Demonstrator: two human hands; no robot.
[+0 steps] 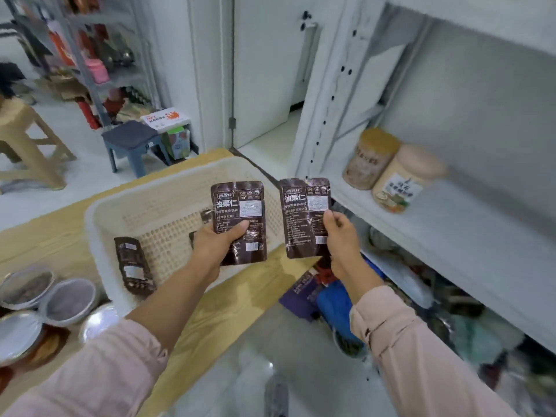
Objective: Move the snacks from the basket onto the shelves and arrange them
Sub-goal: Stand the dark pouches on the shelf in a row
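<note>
Past pink sleeves (pixel 99 365), the left hand (pixel 215 240) grips one pouch (pixel 239 206) over the basket (pixel 99 212). The right hand (pixel 341 236) pinches another pouch (pixel 302 218) near the shelf (pixel 457 218) holding two jars (pixel 371 159).

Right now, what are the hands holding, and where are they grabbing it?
The left hand grips one brown snack packet by its lower half. The right hand pinches a second packet by its right edge.
</note>
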